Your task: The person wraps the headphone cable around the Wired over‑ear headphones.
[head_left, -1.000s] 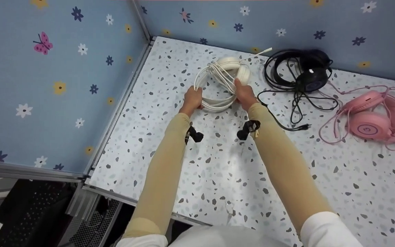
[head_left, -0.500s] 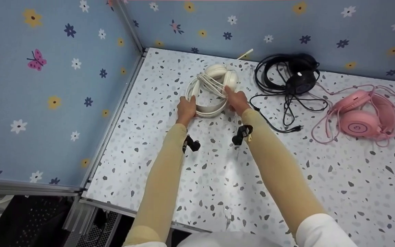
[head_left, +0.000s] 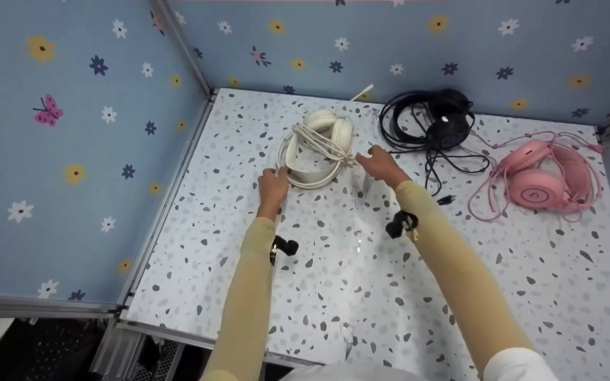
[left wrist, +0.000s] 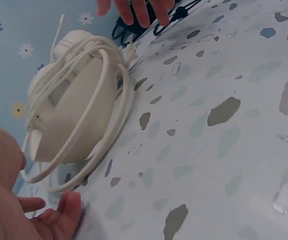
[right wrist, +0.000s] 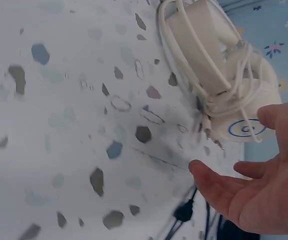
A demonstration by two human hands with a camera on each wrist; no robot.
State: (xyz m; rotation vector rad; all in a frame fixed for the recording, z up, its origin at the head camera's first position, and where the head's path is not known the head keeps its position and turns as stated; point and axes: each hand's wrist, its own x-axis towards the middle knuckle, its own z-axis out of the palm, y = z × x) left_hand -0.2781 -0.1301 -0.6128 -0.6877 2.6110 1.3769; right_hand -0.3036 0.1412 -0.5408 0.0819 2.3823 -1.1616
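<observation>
A white headset (head_left: 342, 135) with its cable (head_left: 315, 138) wound around it lies on the speckled table, boom microphone (head_left: 362, 92) pointing to the back. My left hand (head_left: 273, 190) is at the headband's lower left; in the left wrist view its thumb is right by the cable loops and its fingers are loosely bent with nothing between them. My right hand (head_left: 382, 165) is just right of the headset, fingers relaxed and parted. The right wrist view shows the cable's metal plugs (right wrist: 214, 140) hanging out beside the ear cup, apart from that hand.
A black headset (head_left: 448, 131) with a loosely bundled cord lies to the right, close to the back wall. Farther right is a pink headset (head_left: 537, 189) with its cord looped around. Blue flowered panels (head_left: 305, 47) bound the table (head_left: 337, 275) at back and sides.
My right hand has let go of the white headset and moved off to the right. My left hand's hold has loosened. The head view has shifted a little, moving the scene down and left.
</observation>
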